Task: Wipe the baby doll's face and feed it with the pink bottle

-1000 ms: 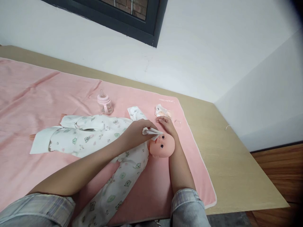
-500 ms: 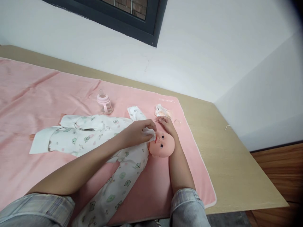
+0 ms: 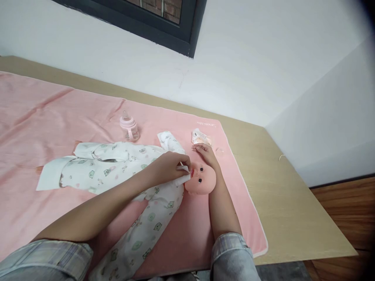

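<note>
A baby doll lies on its back in a white printed sleepsuit, its head toward the right. My left hand pinches a folded white wipe against the doll's chin, just beside its red mouth. Along the far side of the doll's head lies my right hand, fingers stretched out, with the forearm passing behind the crown. Those fingertips are close to a small white and orange packet; whether they touch it I cannot tell.
A pink-topped baby bottle stands upright beyond the doll's legs. The pink blanket covers much of the wooden table. Near the packet lies a small clear piece. A white wall rises behind the table.
My left hand has shifted slightly left and down with the wipe, from the doll's mouth to its chin, so more of the mouth shows. My right hand has stayed put.
</note>
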`<state>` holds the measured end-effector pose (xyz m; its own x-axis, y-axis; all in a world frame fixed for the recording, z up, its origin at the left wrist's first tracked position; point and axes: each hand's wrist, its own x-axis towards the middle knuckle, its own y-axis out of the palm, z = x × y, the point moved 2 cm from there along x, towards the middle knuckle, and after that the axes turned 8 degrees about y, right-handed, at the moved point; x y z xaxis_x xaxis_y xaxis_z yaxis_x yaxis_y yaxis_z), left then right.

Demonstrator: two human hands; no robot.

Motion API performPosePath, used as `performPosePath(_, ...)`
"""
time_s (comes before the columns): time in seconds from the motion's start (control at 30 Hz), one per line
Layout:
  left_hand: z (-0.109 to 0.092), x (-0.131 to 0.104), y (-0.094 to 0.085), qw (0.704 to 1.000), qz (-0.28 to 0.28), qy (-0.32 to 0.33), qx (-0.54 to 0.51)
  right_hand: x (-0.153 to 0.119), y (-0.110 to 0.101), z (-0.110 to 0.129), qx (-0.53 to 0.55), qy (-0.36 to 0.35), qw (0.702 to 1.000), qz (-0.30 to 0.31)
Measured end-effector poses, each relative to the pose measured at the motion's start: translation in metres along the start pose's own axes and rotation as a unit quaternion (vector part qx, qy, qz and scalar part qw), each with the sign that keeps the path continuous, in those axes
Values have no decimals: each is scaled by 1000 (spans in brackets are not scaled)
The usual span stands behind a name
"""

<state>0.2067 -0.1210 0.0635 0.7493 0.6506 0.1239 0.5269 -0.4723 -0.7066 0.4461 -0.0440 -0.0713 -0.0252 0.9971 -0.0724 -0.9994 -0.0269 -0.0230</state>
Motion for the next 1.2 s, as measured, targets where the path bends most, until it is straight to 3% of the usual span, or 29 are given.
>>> performPosePath(0.33,-3,1,6,998,7,5,55,0,0,1,-2,-3,1000,1)
performPosePath(0.7,1,-1,2,1000,-15,28,0,-2,1,2,-6,1,1000,-1)
performPosePath(1.2,0,0,5,999,-19,32,33,-2,1,3,1,0,1000,-3)
